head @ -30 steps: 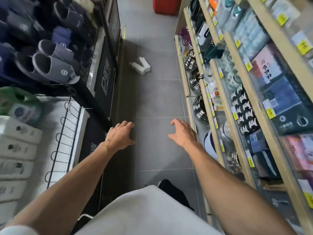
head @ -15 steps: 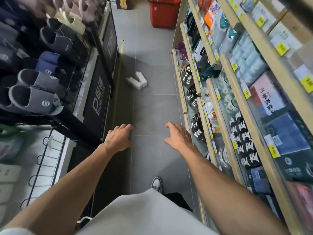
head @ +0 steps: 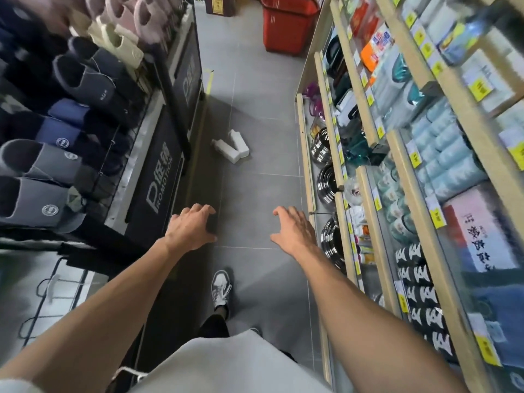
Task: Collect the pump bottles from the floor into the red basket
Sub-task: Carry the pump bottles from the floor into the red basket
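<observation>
Two white pump bottles (head: 232, 147) lie on their sides on the grey floor tiles, touching in a V shape, midway down the aisle. The red basket (head: 286, 24) stands upright on the floor at the far end, close to the right-hand shelving. My left hand (head: 191, 228) and my right hand (head: 295, 229) are stretched out in front of me, palms down, fingers apart and holding nothing. Both hands are well short of the bottles. My white shoe (head: 221, 287) is on the floor below them.
A rack of slippers (head: 71, 89) with a black promotion sign (head: 158, 180) lines the left side. Wooden shelves (head: 368, 114) with packaged goods and yellow price tags line the right. A brown box (head: 219, 4) stands at the far end left of the basket.
I have moved forward along the aisle and the view has tilted up. The basket has come fully into view and the bottles sit lower in the frame. Both hands stay open.
</observation>
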### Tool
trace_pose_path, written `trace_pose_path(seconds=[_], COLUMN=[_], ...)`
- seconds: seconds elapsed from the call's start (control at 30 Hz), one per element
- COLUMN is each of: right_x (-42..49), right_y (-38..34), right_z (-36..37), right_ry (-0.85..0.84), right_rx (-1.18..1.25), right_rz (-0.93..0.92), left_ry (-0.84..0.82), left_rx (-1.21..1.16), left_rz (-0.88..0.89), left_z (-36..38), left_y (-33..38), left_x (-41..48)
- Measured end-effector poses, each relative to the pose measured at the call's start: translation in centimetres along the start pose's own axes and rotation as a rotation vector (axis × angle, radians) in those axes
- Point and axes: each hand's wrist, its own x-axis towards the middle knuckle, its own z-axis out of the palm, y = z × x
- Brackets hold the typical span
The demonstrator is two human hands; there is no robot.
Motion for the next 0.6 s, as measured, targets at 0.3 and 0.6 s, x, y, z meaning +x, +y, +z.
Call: trace_pose_path(seconds=[0.3,0.6], right_x=[12.0,22.3], right_y=[-3.9,-6.7], right_z=[-4.0,-7.2], right_ry=[0.022,0.019], right_rx=[-0.075,-0.051], right_rz=[0.034,0.054], left_ry=[0.005,-0.036], left_rx=[0.02,0.071], left_rz=[0.056,0.077], left_z=[-6.9,-12.2], left_y=[-2.8,-4.9], left_x=[11.7,21.5])
